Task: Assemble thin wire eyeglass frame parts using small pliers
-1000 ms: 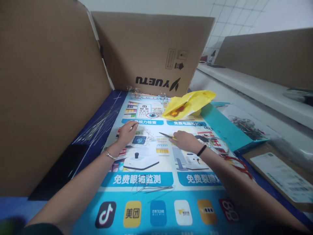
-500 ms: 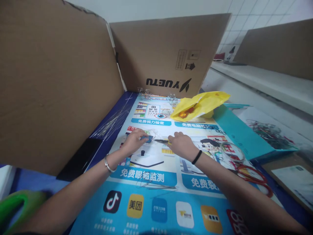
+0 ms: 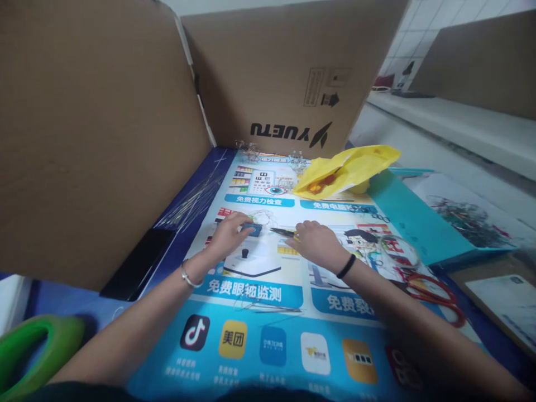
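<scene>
My left hand (image 3: 231, 234) rests over the printed sheet (image 3: 268, 352), thumb and fingers brought together beside a small blue patch that looks printed. What the fingertips pinch, if anything, is too fine to make out. Faint thin wire (image 3: 266, 216) lies in loops just beyond them. In my right hand (image 3: 318, 244) is a pair of small pliers (image 3: 283, 231) with dark narrow jaws and a bit of yellow handle showing. Their tip points left toward my left fingertips, a short gap away. My palm hides most of the handles.
Cardboard panels (image 3: 285, 72) stand left and behind. A yellow packet (image 3: 347, 167) lies at the back, near a teal box (image 3: 412, 218) beside tangled wire (image 3: 464, 220). Red-handled scissors (image 3: 435, 293) lie right. Straight wires (image 3: 190, 204), a black slab (image 3: 138, 265) and green tape (image 3: 42, 352) are left.
The pliers have drawn slightly right, away from my left fingertips. My left hand stays nearly in place on the sheet. The whole view has shifted a little.
</scene>
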`<state>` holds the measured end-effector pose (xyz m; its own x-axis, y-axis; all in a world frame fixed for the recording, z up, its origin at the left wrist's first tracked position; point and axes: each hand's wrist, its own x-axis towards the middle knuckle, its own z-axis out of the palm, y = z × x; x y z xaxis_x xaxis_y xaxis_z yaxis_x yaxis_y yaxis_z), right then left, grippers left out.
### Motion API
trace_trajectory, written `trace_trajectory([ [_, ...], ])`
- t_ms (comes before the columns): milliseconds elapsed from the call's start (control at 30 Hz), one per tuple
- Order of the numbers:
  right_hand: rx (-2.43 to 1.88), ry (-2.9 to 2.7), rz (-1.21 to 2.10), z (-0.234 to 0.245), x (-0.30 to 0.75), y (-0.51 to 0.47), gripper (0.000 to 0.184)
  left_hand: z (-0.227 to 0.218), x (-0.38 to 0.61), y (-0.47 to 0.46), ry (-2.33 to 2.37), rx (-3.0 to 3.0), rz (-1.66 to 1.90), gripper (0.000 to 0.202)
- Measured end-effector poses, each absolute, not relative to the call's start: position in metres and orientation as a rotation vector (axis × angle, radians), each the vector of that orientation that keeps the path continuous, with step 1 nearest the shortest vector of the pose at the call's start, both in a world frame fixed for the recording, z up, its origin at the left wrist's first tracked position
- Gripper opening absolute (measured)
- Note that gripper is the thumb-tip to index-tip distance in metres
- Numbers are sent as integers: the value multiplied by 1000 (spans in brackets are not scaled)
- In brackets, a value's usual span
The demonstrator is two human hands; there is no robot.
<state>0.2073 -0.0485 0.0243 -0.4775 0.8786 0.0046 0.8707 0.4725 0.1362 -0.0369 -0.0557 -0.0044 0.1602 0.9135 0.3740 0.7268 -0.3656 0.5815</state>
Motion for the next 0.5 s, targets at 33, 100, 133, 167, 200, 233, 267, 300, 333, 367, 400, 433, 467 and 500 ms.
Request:
trace_trajectory([
  [33,1555,2660,147,25,211,-55,47,1,-40,-62,1581,2170,985,13],
  [100,1484,2730,58,25,216,-68,44,14,-46,-78,1501,2228,791,12],
  [133,1432,2763,23,24,217,-74,42,20,-50,-86,1429,2280,640,13],
  [167,1381,2797,8,23,219,-79,40,26,-53,-93,1381,2336,514,13],
  [200,1354,2828,1,20,220,-83,39,31,-57,-99,1336,2388,405,14],
  [233,1349,2853,-12,17,220,-86,38,34,-60,-105,1297,2427,302,16],
  [267,1349,2880,-24,14,221,-87,37,36,-62,-109,1286,2441,240,16],
  [300,1355,2905,-26,10,221,-88,37,36,-64,-111,1288,2450,209,17],
  [333,1364,2923,-21,6,221,-88,36,35,-64,-113,1285,2454,186,17],
  [367,1372,2937,-9,3,221,-88,36,34,-65,-113,1283,2456,169,16],
  [400,1380,2945,10,0,221,-87,36,31,-64,-113,1279,2461,153,15],
  [433,1383,2949,30,-3,221,-87,36,29,-64,-112,1279,2467,135,14],
  [467,1383,2951,49,-4,221,-87,35,27,-63,-111,1286,2472,117,13],
  [500,1382,2951,65,-4,220,-87,35,25,-62,-110,1299,2476,102,14],
])
